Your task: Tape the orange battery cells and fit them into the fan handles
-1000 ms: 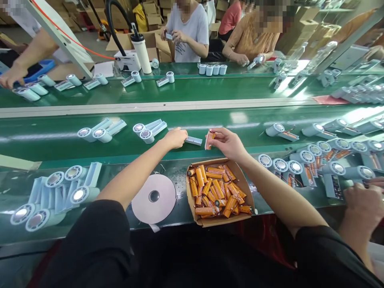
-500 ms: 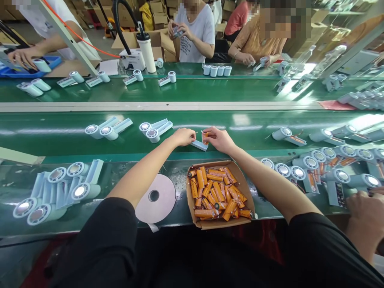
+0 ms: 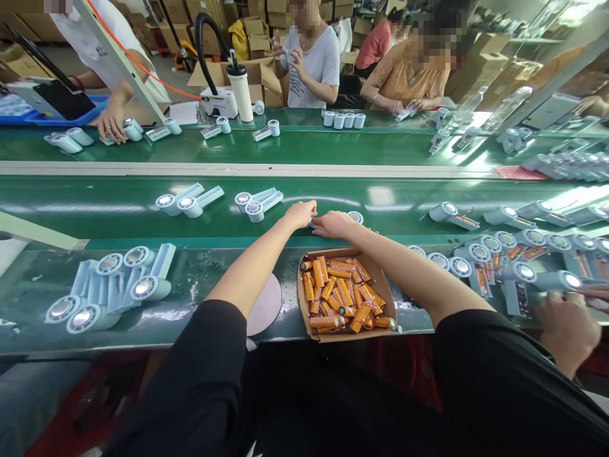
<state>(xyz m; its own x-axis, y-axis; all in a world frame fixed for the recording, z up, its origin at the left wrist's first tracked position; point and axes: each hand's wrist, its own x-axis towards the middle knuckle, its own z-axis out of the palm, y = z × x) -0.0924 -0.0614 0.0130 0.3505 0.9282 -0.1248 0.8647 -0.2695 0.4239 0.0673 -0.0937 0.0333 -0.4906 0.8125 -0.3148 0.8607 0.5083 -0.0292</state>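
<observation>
My left hand is closed in a pinch over the near belt, at the end of a light-blue handle; what its fingertips hold is too small to make out. Beside it, my right hand bends over the same handle, fingers pressed down on it. The round head of this fan housing shows behind my right hand. A bit of orange is visible under the right fingers, most of it hidden. Below my hands stands a cardboard box of orange wrapped battery packs with wires.
Left of the box lies a white tape roll, partly behind my left arm. Open fan housings lie at left, others on the belt. Housings with batteries crowd the right, near a co-worker's hand. Several people work across the belt.
My right hand has brought the orange battery pack left and down onto the light-blue handle. The left hand moved slightly right, and the fan's round head has come into view.
</observation>
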